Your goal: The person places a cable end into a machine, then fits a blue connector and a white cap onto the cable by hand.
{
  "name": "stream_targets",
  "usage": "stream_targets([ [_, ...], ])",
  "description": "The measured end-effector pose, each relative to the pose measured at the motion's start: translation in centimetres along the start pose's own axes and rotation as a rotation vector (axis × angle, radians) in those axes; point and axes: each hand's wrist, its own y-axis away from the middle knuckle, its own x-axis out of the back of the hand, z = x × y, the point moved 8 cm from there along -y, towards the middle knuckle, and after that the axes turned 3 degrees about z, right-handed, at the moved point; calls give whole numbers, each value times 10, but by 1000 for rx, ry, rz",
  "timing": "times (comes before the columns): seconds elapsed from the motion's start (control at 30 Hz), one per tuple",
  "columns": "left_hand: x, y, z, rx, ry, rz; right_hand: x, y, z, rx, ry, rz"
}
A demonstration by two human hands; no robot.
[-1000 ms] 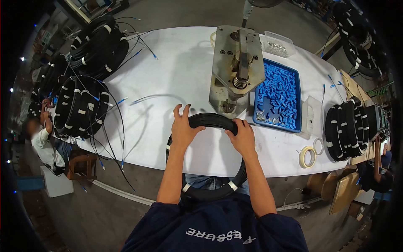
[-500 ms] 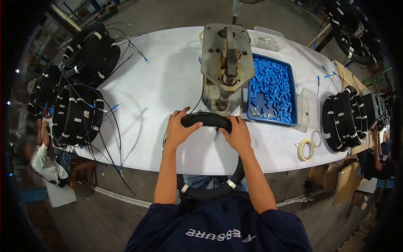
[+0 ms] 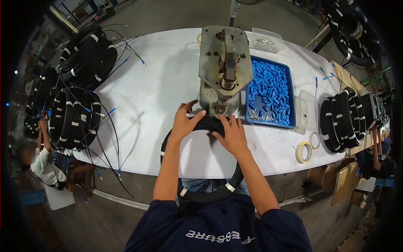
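A large coil of black cable [image 3: 208,194] stretches from my lap up onto the table, with white tape bands around it. Its far side lies at the foot of a metal press [image 3: 220,63]. My left hand [image 3: 184,122] is at the coil's far left, thumb and forefinger stretched apart toward the press base; its other fingers are partly hidden. Around the coil's far right side, my right hand [image 3: 231,135] is closed, thumb on the inner edge and fingers over the top near the press tip.
A blue tray [image 3: 292,94] of small blue parts stands right of the press, clear plastic boxes [image 3: 280,43] near it. Tape rolls [image 3: 304,152] lie at the right. Cable coils [image 3: 75,119] with loose ends line the left; more coils [image 3: 343,119] stand right. People sit at both sides.
Both hands have shifted slightly, and the coil's far side sits closer against the press base. My left thumb has moved up from the coil's inner edge toward the press.
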Motion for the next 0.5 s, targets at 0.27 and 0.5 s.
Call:
stream_targets([
  [0.27, 4, 40, 43, -453, -153, -39, 4, -15, -21, 152, -129, 40],
  [0.5, 41, 49, 45, -498, -59, 304, 45, -7, -32, 233, -98, 374],
])
